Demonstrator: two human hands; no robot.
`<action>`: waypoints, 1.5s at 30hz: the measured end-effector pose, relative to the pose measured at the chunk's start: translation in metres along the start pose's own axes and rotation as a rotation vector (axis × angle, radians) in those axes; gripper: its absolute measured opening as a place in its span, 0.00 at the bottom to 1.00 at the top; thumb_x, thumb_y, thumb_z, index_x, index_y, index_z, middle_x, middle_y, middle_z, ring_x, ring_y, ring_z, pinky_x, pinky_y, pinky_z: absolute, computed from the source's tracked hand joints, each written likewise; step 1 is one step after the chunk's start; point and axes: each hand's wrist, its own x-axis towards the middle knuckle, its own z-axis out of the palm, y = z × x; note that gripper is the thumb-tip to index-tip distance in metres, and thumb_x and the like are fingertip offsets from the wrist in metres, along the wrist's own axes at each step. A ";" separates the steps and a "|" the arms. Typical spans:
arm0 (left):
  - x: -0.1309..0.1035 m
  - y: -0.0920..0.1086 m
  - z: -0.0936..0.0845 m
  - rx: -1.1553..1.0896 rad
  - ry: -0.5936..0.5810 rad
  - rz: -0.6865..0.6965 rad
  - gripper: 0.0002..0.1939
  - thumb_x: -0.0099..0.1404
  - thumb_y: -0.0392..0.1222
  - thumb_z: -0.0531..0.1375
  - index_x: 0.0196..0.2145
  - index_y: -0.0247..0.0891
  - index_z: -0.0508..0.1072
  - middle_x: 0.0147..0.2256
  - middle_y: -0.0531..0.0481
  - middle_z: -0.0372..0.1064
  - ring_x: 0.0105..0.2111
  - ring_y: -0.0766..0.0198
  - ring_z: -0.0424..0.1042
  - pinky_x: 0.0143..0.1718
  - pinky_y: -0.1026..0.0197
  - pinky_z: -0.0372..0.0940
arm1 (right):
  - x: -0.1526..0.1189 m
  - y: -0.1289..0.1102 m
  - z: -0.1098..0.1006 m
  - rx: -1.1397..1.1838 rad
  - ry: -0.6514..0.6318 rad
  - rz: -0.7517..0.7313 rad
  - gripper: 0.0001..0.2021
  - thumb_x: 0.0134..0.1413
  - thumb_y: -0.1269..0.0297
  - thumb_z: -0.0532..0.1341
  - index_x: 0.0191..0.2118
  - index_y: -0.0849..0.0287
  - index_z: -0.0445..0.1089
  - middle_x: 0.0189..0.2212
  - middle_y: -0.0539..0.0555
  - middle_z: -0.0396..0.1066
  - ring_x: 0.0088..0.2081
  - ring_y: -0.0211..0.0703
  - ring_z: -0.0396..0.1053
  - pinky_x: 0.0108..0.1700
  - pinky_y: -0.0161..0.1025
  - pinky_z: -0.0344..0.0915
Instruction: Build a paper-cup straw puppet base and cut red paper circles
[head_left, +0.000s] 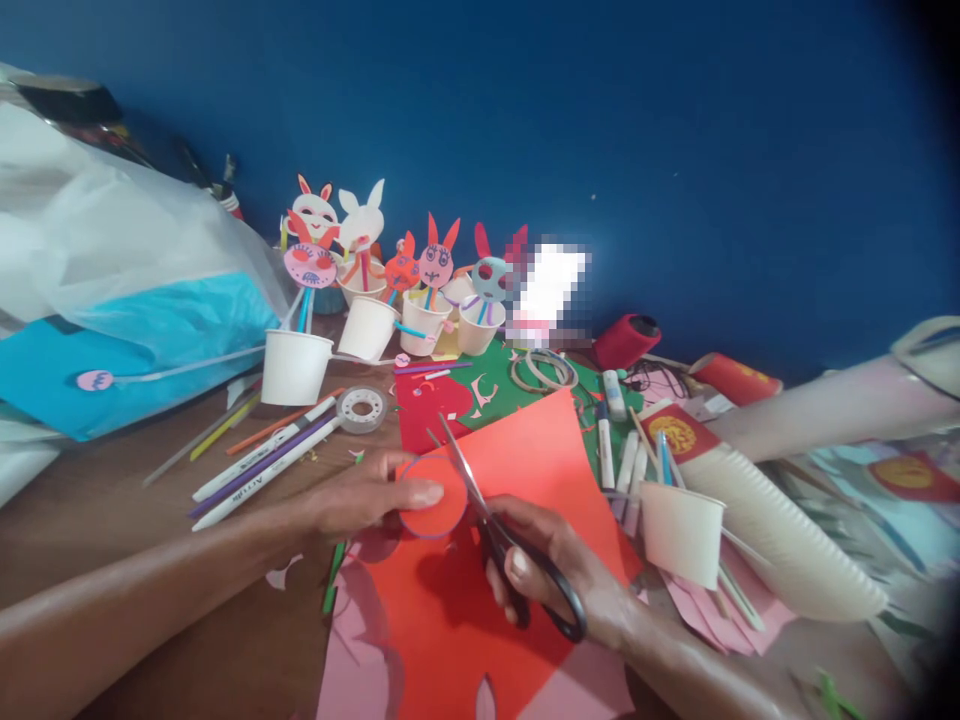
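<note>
Between the thumb and fingers of my left hand (382,495) is a round orange paper disc (435,515) with a blue outline along its edge. My right hand (551,555) grips black-handled scissors (474,480) by the finger loops. The blades point up and away, slightly apart, right beside the disc's right edge. Under both hands lies a large orange paper sheet (450,630) with a curved piece cut from its left side. Pink paper (356,650) shows beneath it.
Paper cups (296,368) with rabbit-faced figures stand at the back against the blue wall (480,110). White and purple markers (266,470) and a tape roll (361,408) lie left. At right are another cup (681,535) and a ridged paper plate (795,545). Green paper (502,385) lies behind.
</note>
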 end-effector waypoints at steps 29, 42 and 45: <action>-0.003 0.009 0.009 0.123 0.162 0.107 0.16 0.53 0.51 0.59 0.30 0.34 0.71 0.17 0.57 0.61 0.15 0.72 0.54 0.16 0.68 0.46 | 0.004 0.005 0.009 0.046 0.049 -0.081 0.23 0.54 0.47 0.54 0.46 0.63 0.58 0.21 0.48 0.61 0.20 0.32 0.61 0.22 0.31 0.58; -0.007 0.024 0.013 -0.014 0.080 0.045 0.12 0.48 0.45 0.61 0.18 0.36 0.64 0.14 0.59 0.57 0.14 0.73 0.52 0.17 0.68 0.46 | 0.003 0.000 0.002 -0.010 -0.046 -0.092 0.25 0.54 0.45 0.53 0.45 0.64 0.58 0.21 0.48 0.60 0.20 0.32 0.60 0.23 0.32 0.57; -0.006 0.020 0.011 -0.063 0.062 0.046 0.11 0.49 0.45 0.62 0.20 0.35 0.66 0.16 0.58 0.62 0.16 0.72 0.55 0.18 0.68 0.49 | 0.004 0.001 0.002 -0.004 -0.037 -0.088 0.26 0.53 0.44 0.53 0.45 0.64 0.58 0.21 0.48 0.60 0.20 0.32 0.60 0.23 0.32 0.57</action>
